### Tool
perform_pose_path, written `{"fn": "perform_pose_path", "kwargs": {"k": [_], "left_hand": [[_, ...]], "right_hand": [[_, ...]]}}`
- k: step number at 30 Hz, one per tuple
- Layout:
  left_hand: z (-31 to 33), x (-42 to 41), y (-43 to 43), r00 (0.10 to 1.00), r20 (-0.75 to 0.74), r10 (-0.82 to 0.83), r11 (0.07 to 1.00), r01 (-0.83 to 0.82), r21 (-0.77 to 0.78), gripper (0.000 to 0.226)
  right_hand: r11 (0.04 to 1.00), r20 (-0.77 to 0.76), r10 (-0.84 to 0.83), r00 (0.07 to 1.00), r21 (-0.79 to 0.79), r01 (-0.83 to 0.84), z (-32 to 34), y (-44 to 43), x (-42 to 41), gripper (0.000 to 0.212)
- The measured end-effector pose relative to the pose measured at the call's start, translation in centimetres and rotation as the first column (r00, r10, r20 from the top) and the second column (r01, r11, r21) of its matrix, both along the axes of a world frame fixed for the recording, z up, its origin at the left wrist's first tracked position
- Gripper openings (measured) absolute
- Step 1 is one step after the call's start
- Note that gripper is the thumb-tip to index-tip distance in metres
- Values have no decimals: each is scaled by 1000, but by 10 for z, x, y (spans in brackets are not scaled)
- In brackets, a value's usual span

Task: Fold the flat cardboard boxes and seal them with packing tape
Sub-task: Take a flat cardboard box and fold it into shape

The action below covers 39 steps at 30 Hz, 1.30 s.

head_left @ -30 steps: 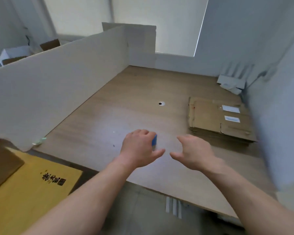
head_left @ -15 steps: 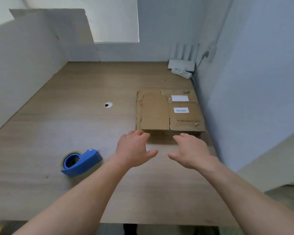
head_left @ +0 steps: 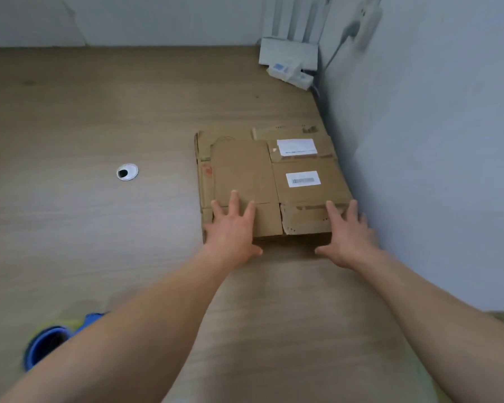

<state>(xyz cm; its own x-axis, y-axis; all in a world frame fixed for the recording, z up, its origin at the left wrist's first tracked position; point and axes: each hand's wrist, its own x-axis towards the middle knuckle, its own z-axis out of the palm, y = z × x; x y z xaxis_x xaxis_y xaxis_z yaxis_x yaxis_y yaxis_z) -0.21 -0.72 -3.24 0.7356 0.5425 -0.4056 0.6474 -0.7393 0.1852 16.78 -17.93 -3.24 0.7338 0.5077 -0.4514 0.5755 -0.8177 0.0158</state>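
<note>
A stack of flat brown cardboard boxes (head_left: 262, 173) lies on the wooden table by the right wall, its top sheet bearing two white labels. My left hand (head_left: 233, 231) lies on the stack's near left corner with fingers spread straight. My right hand (head_left: 349, 231) rests on the near right corner, fingers straight too, thumb off the near edge. A blue tape dispenser (head_left: 45, 343) sits at the lower left, partly hidden behind my left forearm.
A white wall (head_left: 437, 141) runs along the table's right side, close to the stack. A white router with antennas (head_left: 288, 56) stands in the far right corner. A round cable hole (head_left: 127, 171) is set in the tabletop (head_left: 85, 117) left of the stack.
My left hand let go of the tape dispenser a second ago. Both hands have reached forward onto the near edge of the cardboard stack, and the view has swung right and down.
</note>
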Motion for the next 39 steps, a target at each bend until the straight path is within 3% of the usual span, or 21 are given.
{"fn": "perform_pose_path", "kwargs": {"k": [4, 12, 16, 19, 23, 26, 30, 35, 39], "left_hand": [[-15, 2, 9, 1000, -10, -17, 1000, 17, 18, 91], [7, -21, 11, 968, 249, -15, 999, 5, 39, 49], [45, -38, -8, 894, 443, 72, 996, -88, 14, 39], [87, -53, -28, 816, 537, 213, 976, -204, -77, 38], [141, -80, -52, 678, 577, 455, 889, -380, -255, 37], [163, -106, -71, 661, 593, 460, 885, -391, -251, 40], [167, -135, -90, 600, 615, 512, 850, -458, -260, 27], [155, -148, -108, 767, 368, 526, 850, -451, -273, 21], [150, -151, -123, 871, 199, 450, 876, -387, -288, 22]], "right_hand": [[997, -9, -60, 998, 53, 60, -14, -1, 11, 106], [955, 92, 10, 996, 296, -37, 0, -23, 15, 61], [791, 172, 15, 985, 601, -117, 32, -36, 9, 44], [669, 229, -3, 973, 724, -168, 71, -45, 3, 42], [617, 227, 18, 974, 763, -189, 121, -57, -3, 38], [610, 276, 95, 957, 743, -275, 149, -73, -15, 38], [699, 216, 168, 962, 662, -270, 160, -94, -34, 39], [793, 161, 239, 958, 536, -288, 153, -110, -59, 41], [809, 122, 233, 965, 526, -261, 136, -115, -66, 48]]}}
